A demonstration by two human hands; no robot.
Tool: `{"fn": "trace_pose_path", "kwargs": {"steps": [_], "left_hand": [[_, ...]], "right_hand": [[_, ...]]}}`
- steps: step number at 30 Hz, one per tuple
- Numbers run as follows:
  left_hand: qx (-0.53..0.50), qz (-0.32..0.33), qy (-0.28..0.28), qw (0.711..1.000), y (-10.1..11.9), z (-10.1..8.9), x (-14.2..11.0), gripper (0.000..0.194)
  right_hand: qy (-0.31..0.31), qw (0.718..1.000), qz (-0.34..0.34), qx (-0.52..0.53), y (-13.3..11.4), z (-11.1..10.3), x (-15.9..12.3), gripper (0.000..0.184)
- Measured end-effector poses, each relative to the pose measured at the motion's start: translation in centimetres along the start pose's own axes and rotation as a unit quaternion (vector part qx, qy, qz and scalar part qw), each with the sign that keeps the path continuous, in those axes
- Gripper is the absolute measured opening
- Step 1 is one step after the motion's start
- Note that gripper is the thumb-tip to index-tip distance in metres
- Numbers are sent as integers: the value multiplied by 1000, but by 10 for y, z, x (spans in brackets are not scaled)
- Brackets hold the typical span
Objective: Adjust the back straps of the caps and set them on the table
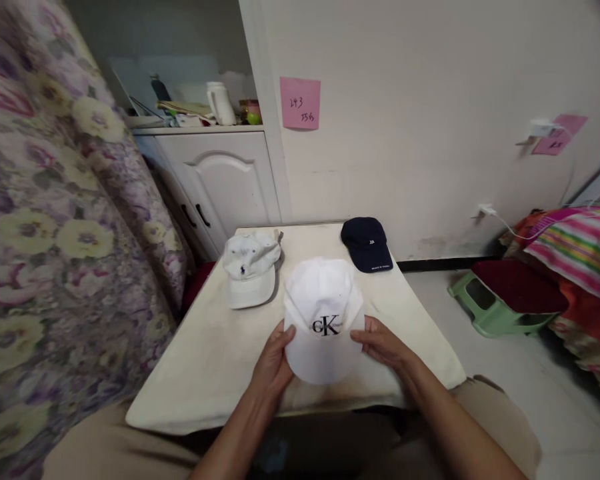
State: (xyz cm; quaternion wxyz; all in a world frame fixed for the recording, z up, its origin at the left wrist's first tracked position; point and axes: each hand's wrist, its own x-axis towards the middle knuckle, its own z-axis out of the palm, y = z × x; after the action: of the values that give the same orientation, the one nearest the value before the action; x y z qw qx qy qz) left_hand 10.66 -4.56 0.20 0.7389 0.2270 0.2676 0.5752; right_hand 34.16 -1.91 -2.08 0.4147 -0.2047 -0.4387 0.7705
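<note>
A white baseball cap (323, 290) with black "CK" lettering is held between both hands above the front half of the table, its brim pointing toward me. My left hand (276, 357) grips the left edge of the brim, thumb on top. On the opposite edge, my right hand (377, 340) pinches the cap in the same way; the fingers beneath are hidden. Behind it to the left lies a pale grey cap (253, 263) with a small dark logo. A navy cap (367, 241) rests at the table's far right corner.
The table (205, 363) has a cream cover. A flowered curtain (80, 267) hangs at the left, and a white cabinet (227, 180) with a white jug (221, 103) stands behind. On the floor to the right is a green stool (495, 319) beside striped bedding (587, 247).
</note>
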Motion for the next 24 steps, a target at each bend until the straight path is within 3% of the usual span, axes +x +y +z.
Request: {"fn": "trace_pose_path", "kwargs": {"steps": [6, 10, 15, 18, 21, 24], "left_hand": [[-22, 40, 33, 998, 19, -9, 6, 19], [20, 64, 26, 997, 27, -5, 4, 24], [74, 95, 7, 993, 33, 12, 0, 43], [99, 108, 13, 989, 34, 21, 2, 44], [124, 115, 23, 985, 37, 28, 6, 43], [149, 122, 17, 981, 43, 34, 10, 41]], "right_hand": [[-48, 998, 22, -44, 3, -2, -3, 47], [-58, 997, 21, -36, 5, -5, -2, 46], [-1, 999, -31, 18, 0, -3, -1, 44], [13, 999, -45, 26, -6, -3, -3, 42], [24, 998, -44, -25, -12, -8, -6, 41], [59, 989, -53, -128, -19, -15, -11, 27]]}}
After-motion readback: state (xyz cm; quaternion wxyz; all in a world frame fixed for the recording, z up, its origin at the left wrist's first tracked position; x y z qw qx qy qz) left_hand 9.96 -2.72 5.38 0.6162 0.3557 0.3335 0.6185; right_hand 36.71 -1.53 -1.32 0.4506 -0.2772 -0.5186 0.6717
